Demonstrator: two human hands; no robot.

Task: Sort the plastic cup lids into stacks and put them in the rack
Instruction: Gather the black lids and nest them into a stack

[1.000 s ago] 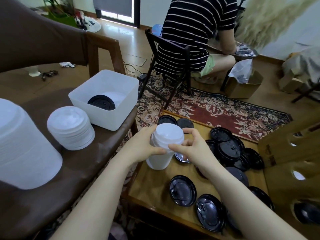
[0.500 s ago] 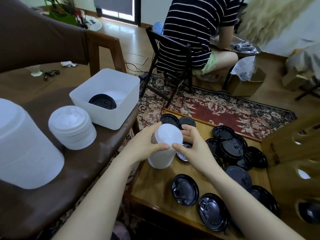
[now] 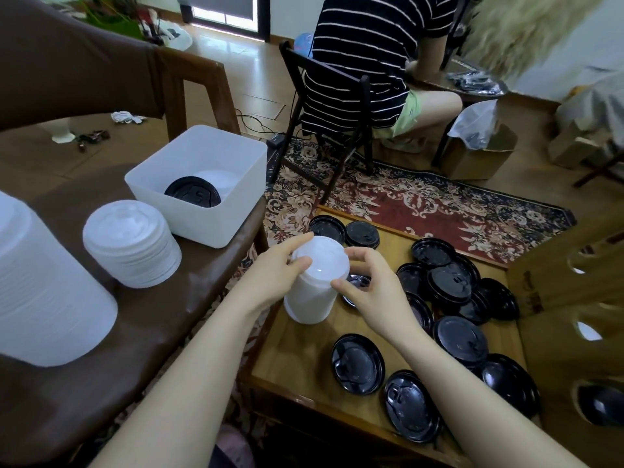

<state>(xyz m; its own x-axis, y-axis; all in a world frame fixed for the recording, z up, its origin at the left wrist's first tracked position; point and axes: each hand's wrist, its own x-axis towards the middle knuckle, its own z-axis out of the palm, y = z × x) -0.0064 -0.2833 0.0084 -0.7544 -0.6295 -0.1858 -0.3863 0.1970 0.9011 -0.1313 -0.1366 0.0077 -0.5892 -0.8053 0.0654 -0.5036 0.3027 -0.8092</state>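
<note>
Head view. We hold a stack of white lids [image 3: 312, 288] upright on the low wooden table [image 3: 297, 352]. Our left hand [image 3: 270, 275] curls around the stack's upper side, thumb on the rim, which appears to steady the column. Our right hand [image 3: 368, 285] pinches the top edge with thumb and forefinger, probably to seat or align the uppermost lid. Loose black lids [image 3: 452, 282] lie scattered and overlapping on the table to the right, unsorted. On the brown padded bench [image 3: 141, 332] to the left stand a shorter white stack [image 3: 131, 243] and a taller white stack [image 3: 44, 298], set apart by size. Behind them a white bin [image 3: 202, 177] holds one black lid [image 3: 192, 196] beside a white one. We judge the white stack is nearly ready to move.
</note>
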